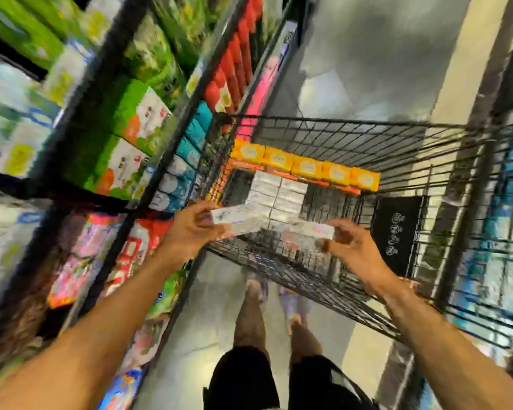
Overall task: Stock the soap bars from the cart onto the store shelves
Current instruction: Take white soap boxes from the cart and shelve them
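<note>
A black wire cart [323, 125] stands in the aisle in front of me. Inside it a row of yellow-orange soap boxes [305, 167] lines the far side, with a stack of white soap boxes [276, 190] in front of them. My left hand [193, 226] grips a white soap box [240, 217] above the cart's near left corner. My right hand [347, 241] grips another white soap box [308, 232] just right of the first. The picture is blurred by motion.
Store shelves [160, 137] run along the left, packed with green, white, teal, red and pink packages. The cart's black child-seat flap [397, 226] is at its right end. More shelving [510, 202] stands on the right. My legs and grey floor [208, 315] are below.
</note>
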A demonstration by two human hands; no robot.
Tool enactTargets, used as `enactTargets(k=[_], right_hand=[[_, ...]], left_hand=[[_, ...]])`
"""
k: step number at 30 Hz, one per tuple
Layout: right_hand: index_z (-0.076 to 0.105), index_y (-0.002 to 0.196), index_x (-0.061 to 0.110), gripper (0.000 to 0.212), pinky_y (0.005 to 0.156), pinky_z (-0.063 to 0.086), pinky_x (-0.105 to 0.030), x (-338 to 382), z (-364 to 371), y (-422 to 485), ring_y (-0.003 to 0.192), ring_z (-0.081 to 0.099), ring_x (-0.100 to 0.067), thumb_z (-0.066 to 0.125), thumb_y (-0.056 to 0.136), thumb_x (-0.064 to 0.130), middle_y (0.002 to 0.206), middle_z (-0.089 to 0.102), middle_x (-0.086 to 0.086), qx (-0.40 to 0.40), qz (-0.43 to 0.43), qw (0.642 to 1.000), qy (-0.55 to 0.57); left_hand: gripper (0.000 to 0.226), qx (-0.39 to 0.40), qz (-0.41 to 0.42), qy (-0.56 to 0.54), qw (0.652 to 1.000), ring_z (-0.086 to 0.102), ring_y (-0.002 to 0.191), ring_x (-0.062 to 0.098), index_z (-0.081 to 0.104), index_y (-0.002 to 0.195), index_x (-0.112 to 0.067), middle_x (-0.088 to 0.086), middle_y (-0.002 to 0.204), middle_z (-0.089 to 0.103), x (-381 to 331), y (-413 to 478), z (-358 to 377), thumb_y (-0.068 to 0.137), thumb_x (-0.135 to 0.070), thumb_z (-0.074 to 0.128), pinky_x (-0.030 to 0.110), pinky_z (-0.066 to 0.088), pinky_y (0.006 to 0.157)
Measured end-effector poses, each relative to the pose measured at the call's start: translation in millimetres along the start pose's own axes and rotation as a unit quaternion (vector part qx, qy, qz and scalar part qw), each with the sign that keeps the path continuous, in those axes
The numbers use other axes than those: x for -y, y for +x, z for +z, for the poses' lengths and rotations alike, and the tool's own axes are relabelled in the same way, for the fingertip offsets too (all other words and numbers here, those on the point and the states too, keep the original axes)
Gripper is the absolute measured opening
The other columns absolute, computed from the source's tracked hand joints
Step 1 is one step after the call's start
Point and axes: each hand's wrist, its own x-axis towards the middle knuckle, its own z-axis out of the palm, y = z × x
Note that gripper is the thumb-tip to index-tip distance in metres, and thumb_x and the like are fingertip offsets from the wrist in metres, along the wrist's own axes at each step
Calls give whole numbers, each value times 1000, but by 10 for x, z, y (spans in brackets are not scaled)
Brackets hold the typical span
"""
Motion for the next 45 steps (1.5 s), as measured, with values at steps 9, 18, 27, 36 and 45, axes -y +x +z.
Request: enactTargets(k=[9, 18, 27, 36, 45], right_hand=[[70, 107, 11, 21, 70, 50, -9, 1025, 629, -997, 75, 66, 5, 64, 93, -3, 91, 76, 7, 66, -52, 995, 62], [74, 98, 14, 14, 62, 58, -20, 1409, 1578, -1976, 71, 70, -6, 61, 97, 8, 84, 78, 2, 217, -54, 972, 68], [66, 123, 5, 27, 96, 49, -44, 1315, 2673, -3333, 107, 69, -30, 61, 98, 12, 119, 72, -19, 402, -52, 913, 48], [67, 111, 5, 16, 57, 55, -17, 843, 3681, -5014, 86, 74, -18, 58, 99, 5, 101, 77, -11, 441, -47, 892, 90], [66, 114, 10, 19, 79, 57, -31, 591, 4348, -5910, 102, 73, -24, 62, 96, 7, 109, 76, -10, 417, -67, 902, 87]], left_hand=[[71, -240, 25, -291, 926, 72, 96, 22, 69, 117, -7, 13, 113, 74, -355, -2209, -4, 61, -45, 92, 30, 60, 77], [43, -408, 31, -388, 826, 73, 83, 22, 69, 119, -10, 17, 111, 75, -129, -4083, -71, 83, -33, 65, 48, 62, 79], [21, -559, 89, -408, 716, 75, 84, 21, 65, 106, -11, 12, 99, 78, 440, -5849, -147, 101, -28, 54, 41, 63, 69], [30, -575, 143, -426, 684, 69, 113, 34, 57, 126, 0, 18, 120, 71, 1372, -7504, -551, 96, -5, 57, 50, 57, 92], [77, -505, 198, -421, 726, 68, 114, 33, 57, 126, -7, 18, 123, 70, 1796, -8457, -1197, 62, -27, 95, 39, 60, 85]])
